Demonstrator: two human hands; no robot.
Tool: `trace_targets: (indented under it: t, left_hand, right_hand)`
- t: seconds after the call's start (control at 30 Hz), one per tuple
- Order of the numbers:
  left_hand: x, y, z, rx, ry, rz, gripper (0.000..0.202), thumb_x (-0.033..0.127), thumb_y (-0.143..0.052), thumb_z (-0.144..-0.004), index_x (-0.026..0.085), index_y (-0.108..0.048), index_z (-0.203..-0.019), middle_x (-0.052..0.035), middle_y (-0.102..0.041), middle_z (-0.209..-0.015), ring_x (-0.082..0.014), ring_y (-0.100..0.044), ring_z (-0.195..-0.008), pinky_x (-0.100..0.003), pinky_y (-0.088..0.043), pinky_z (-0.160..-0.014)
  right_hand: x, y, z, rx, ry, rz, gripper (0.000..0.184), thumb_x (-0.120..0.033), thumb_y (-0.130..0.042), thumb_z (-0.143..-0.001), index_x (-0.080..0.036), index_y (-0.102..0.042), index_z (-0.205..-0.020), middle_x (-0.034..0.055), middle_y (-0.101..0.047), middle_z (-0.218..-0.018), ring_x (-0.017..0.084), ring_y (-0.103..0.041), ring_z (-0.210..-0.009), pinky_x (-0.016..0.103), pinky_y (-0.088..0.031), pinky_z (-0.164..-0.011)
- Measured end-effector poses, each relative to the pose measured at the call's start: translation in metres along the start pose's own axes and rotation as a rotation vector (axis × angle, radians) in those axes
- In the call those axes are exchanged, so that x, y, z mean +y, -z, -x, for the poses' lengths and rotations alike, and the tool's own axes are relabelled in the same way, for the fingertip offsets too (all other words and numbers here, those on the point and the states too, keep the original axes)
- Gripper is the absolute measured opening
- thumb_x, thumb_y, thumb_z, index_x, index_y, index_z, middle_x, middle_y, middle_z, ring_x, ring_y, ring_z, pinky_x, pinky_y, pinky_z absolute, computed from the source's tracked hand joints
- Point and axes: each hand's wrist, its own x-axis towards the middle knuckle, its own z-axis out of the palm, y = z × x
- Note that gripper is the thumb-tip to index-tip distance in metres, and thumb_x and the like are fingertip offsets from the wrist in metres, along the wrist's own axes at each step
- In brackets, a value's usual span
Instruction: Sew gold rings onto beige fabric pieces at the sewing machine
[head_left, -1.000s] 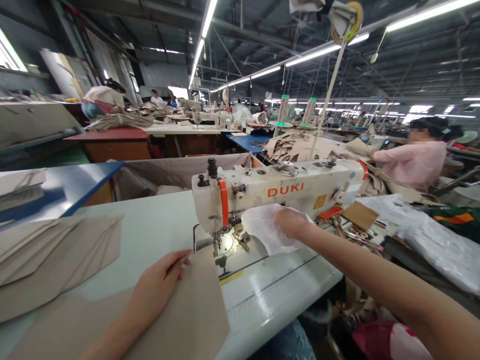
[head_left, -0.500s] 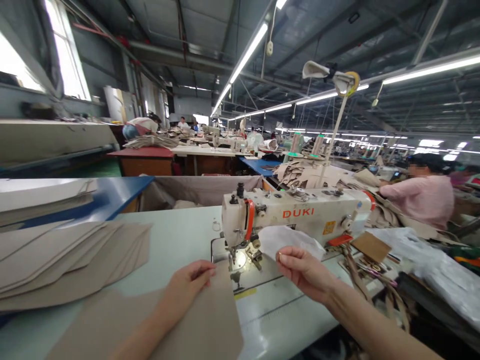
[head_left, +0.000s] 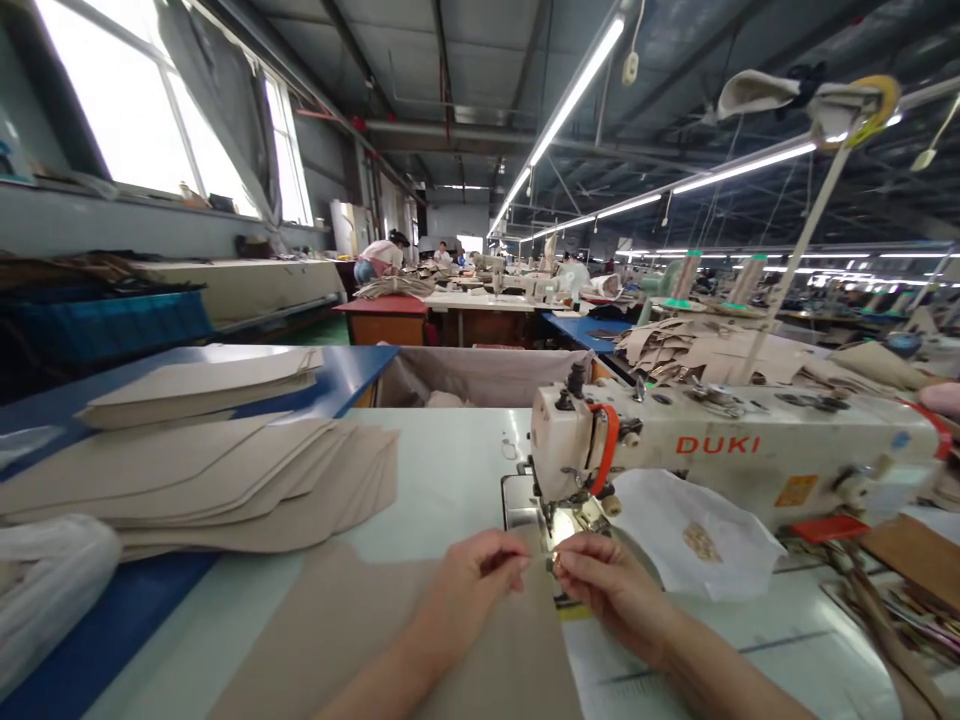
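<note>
A beige fabric panel [head_left: 517, 650] lies on the pale sewing table, its far end close to the needle area of a white sewing machine [head_left: 720, 440]. Over this panel my left hand [head_left: 469, 595] is closed in a pinch; whatever lies between its fingertips is too small to make out. Just right of it, before the machine's needle, my right hand [head_left: 619, 590] pinches a small gold-coloured piece [head_left: 556, 564]. The two sets of fingertips are close but apart. Behind my right hand a white sheet [head_left: 675, 510] bears a little heap of gold-coloured pieces [head_left: 701, 542].
Stacked beige panels [head_left: 247, 480] sit at the left, partly over a blue table [head_left: 352, 365]. A lined bin [head_left: 487, 370] stands behind the sewing table. Straps and a brown piece [head_left: 919, 550] lie at the right. A person [head_left: 382, 255] bends over work far back.
My right hand has come from the white sheet toward my left hand, carrying the small gold piece. The heap on the sheet is now uncovered. The view has swung left.
</note>
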Motion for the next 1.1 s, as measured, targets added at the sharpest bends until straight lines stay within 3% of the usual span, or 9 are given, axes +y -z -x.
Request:
trace_targets:
  t: [0.53, 0.67, 0.8, 0.9, 1.0, 1.1]
  left_hand:
    - [0.001, 0.0, -0.008, -0.023, 0.127, 0.19, 0.018, 0.035, -0.066, -0.063, 0.018, -0.064, -0.068, 0.0022, -0.06, -0.052, -0.0133, -0.054, -0.051, -0.025, -0.045, -0.054]
    - [-0.002, 0.001, -0.01, -0.041, 0.135, 0.248, 0.022, 0.035, -0.068, -0.062, 0.017, -0.06, -0.07, 0.0025, -0.06, -0.053, -0.0126, -0.055, -0.051, -0.025, -0.046, -0.053]
    - [-0.008, -0.001, -0.011, -0.047, 0.139, 0.313, 0.027, 0.032, -0.071, -0.06, 0.018, -0.055, -0.077, 0.0033, -0.062, -0.058, -0.0116, -0.056, -0.049, -0.024, -0.045, -0.05]
    - [-0.01, -0.003, -0.01, -0.054, 0.148, 0.337, 0.031, 0.032, -0.073, -0.059, 0.019, -0.051, -0.077, 0.0044, -0.061, -0.056, -0.0111, -0.056, -0.046, -0.023, -0.044, -0.048]
    - [-0.01, -0.003, -0.009, -0.056, 0.162, 0.328, 0.035, 0.035, -0.075, -0.057, 0.019, -0.05, -0.076, 0.0044, -0.061, -0.056, -0.0113, -0.056, -0.046, -0.023, -0.044, -0.047]
    - [-0.008, 0.0, -0.009, -0.047, 0.218, 0.354, 0.038, 0.046, -0.072, -0.061, 0.017, -0.053, -0.077, 0.0034, -0.061, -0.056, -0.0122, -0.057, -0.048, -0.024, -0.045, -0.049]
  right_hand:
    - [0.007, -0.008, -0.014, -0.04, -0.111, -0.09, 0.028, -0.026, -0.083, -0.06, -0.011, -0.064, -0.073, 0.0026, -0.068, -0.064, 0.007, -0.06, -0.054, 0.017, -0.045, -0.055]
    - [0.005, -0.006, -0.016, -0.062, -0.08, 0.069, 0.03, -0.034, -0.08, -0.062, -0.013, -0.062, -0.075, 0.001, -0.066, -0.065, 0.008, -0.058, -0.054, 0.018, -0.042, -0.053]
    - [0.004, -0.004, -0.02, -0.05, 0.117, 0.306, 0.031, -0.037, -0.079, -0.06, -0.016, -0.062, -0.074, -0.0039, -0.06, -0.06, 0.009, -0.055, -0.055, 0.021, -0.04, -0.053]
    - [0.006, -0.005, -0.023, -0.063, 0.226, 0.459, 0.022, -0.033, -0.075, -0.064, -0.017, -0.062, -0.07, -0.0046, -0.058, -0.061, 0.009, -0.051, -0.057, 0.022, -0.039, -0.056]
    - [0.009, -0.005, -0.026, -0.08, 0.209, 0.489, 0.019, -0.03, -0.075, -0.063, -0.017, -0.061, -0.066, -0.005, -0.058, -0.059, 0.008, -0.049, -0.054, 0.021, -0.037, -0.054]
    - [0.01, -0.005, -0.029, -0.1, 0.112, 0.378, 0.026, -0.034, -0.077, -0.059, -0.016, -0.06, -0.066, -0.0043, -0.06, -0.057, 0.008, -0.051, -0.052, 0.022, -0.039, -0.055]
